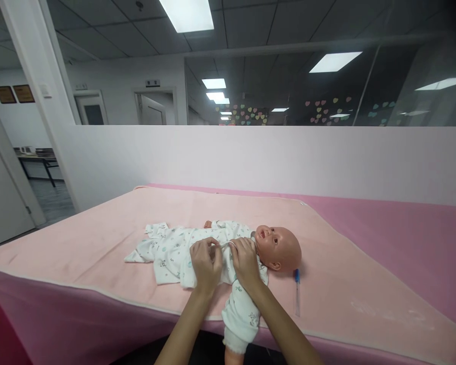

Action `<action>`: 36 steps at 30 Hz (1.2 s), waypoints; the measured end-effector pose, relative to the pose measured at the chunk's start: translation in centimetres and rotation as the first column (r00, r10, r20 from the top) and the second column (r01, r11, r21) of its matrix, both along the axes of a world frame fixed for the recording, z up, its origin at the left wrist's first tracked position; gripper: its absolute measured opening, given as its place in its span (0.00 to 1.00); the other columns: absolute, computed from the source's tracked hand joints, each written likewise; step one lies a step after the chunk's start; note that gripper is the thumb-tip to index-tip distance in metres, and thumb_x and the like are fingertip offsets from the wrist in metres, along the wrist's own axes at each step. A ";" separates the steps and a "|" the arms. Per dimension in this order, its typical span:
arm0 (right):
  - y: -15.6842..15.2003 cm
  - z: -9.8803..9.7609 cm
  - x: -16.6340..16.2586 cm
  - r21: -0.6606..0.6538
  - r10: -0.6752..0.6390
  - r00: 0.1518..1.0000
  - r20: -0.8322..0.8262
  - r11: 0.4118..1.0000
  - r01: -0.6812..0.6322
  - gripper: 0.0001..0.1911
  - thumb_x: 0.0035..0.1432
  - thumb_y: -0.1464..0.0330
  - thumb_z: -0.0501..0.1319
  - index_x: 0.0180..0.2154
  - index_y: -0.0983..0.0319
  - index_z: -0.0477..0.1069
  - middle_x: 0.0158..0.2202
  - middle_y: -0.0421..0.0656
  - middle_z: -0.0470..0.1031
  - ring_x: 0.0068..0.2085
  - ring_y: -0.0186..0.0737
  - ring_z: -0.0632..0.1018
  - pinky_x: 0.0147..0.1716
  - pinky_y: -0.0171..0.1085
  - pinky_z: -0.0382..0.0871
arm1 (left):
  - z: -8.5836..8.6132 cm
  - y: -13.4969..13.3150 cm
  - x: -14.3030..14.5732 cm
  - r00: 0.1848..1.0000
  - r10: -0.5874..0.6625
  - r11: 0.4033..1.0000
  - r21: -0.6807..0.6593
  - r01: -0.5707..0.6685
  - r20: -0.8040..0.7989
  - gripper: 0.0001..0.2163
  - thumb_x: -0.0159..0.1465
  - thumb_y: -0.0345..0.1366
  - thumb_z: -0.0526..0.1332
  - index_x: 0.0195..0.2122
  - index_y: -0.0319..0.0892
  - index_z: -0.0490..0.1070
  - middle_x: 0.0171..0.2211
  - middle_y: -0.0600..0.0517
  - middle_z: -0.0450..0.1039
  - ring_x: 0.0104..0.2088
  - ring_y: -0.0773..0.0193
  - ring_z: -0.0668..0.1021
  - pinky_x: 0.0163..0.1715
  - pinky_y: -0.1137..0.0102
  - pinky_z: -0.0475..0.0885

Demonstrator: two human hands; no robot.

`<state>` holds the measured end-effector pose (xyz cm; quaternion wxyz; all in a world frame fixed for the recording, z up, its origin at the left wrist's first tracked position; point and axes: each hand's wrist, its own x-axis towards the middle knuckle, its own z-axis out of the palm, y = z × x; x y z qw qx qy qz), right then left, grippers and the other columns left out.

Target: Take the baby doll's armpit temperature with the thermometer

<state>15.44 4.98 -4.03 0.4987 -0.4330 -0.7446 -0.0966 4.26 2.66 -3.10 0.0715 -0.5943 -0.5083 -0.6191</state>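
Observation:
A baby doll [283, 249] lies on its back with its head to the right, dressed in white clothes [175, 252] with a small green print. Over the doll's chest, my left hand [207, 263] is closed in a pinch on a thin white tie string [225, 245] of the clothes. Close beside it, my right hand [245, 259] has its fingers bent and closed on the other part of the string by the collar. My fingers partly hide the string and the front of the garment. One sleeved arm of the doll [240, 314] hangs toward me over the table edge.
Below the doll's head lies a slim clear stick with a blue cap [297, 291], perhaps a thermometer. A peach blanket [99, 228] covers the pink tabletop [410, 238]. Behind stands a low white wall [251, 157] with glass above it. A doorway opens at the left.

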 end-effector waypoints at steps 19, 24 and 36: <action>-1.5 1.5 -4.1 0.037 0.257 0.963 0.080 0.965 -0.260 0.14 0.58 0.76 0.46 0.39 0.61 0.68 0.32 0.44 0.72 0.36 0.40 0.72 0.44 0.45 0.66 | -0.1 -1.5 -4.2 0.994 0.011 0.963 -0.267 -0.040 -0.111 0.07 0.59 0.34 0.53 0.29 0.46 0.70 0.37 0.54 0.73 0.41 0.57 0.69 0.43 0.60 0.58; -1.2 0.7 -4.1 -0.055 0.279 0.960 0.027 0.959 -0.277 0.12 0.60 0.72 0.47 0.38 0.60 0.68 0.32 0.44 0.73 0.36 0.40 0.73 0.38 0.40 0.67 | 0.1 -1.5 -4.1 0.996 -0.022 0.967 -0.255 -0.002 -0.091 0.09 0.61 0.37 0.52 0.31 0.46 0.70 0.32 0.54 0.74 0.37 0.60 0.71 0.42 0.62 0.58; -0.7 0.3 -4.0 -0.062 0.252 0.966 -0.057 0.965 -0.255 0.09 0.62 0.67 0.47 0.37 0.59 0.64 0.31 0.43 0.72 0.34 0.40 0.73 0.32 0.37 0.67 | -0.1 -1.5 -4.1 0.999 -0.042 0.976 -0.215 0.039 -0.009 0.11 0.62 0.40 0.52 0.32 0.47 0.74 0.31 0.53 0.76 0.35 0.61 0.72 0.41 0.62 0.62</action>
